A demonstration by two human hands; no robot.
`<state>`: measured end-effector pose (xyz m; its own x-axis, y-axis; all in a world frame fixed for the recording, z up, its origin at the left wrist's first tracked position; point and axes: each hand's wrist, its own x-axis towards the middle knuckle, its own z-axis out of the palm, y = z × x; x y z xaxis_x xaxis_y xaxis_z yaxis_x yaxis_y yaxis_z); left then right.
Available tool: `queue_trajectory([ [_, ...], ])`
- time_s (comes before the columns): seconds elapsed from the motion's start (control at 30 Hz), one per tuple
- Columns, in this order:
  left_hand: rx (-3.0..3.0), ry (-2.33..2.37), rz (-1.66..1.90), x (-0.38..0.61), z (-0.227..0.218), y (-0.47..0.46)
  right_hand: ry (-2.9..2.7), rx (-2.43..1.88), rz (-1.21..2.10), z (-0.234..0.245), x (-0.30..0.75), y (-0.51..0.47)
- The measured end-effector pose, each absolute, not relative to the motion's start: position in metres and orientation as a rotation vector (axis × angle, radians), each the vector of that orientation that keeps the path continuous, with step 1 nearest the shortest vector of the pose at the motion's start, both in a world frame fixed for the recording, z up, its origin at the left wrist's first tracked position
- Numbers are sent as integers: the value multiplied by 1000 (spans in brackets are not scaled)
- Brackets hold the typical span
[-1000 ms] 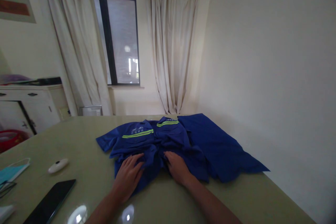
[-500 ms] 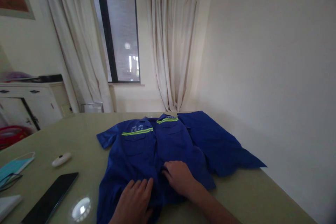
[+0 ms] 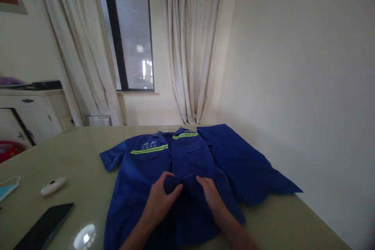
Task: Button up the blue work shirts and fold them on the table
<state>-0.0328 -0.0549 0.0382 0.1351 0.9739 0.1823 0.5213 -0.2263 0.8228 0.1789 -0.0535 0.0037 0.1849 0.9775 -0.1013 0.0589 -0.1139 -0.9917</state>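
Note:
A blue short-sleeved work shirt point(image 3: 152, 168) with yellow-green reflective stripes lies face up on the pale green table point(image 3: 88, 152). My left hand point(image 3: 159, 199) pinches a raised fold of the shirt's front near its middle. My right hand point(image 3: 209, 193) rests beside it on the cloth, fingers curled onto the same fold. A second blue garment point(image 3: 246, 164) lies spread to the right, partly under the shirt.
A black phone point(image 3: 43, 228), a small white oval device point(image 3: 53, 186) and a blue face mask point(image 3: 7, 187) lie at the table's left. A white cabinet point(image 3: 29, 113), a window and cream curtains stand behind. A wall runs close along the right.
The bunched shirt was pulled toward me and spread flat. Both hands then moved up to its middle, and my left hand has gathered a fold of the front.

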Motion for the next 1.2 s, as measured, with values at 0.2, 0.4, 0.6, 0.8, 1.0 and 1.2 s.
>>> queue_trajectory([
  [0.2,2005,1109,655,-44,11,-75,-970,-1176,1158,24,169,-58],
  [0.4,1851,1291,910,-44,11,-66,-981,-1113,1138,32,163,-61],
  [0.6,1630,1309,966,-50,19,-65,-1147,-1217,904,32,161,-66],
  [0.8,1775,1143,894,-49,28,-77,-1095,-1181,988,35,158,-69],
  [1.0,2068,1147,993,-46,34,-73,-1070,-1152,1115,30,162,-69],
  [1.2,2226,1159,945,-48,22,-76,-1243,-1139,1102,37,160,-76],
])
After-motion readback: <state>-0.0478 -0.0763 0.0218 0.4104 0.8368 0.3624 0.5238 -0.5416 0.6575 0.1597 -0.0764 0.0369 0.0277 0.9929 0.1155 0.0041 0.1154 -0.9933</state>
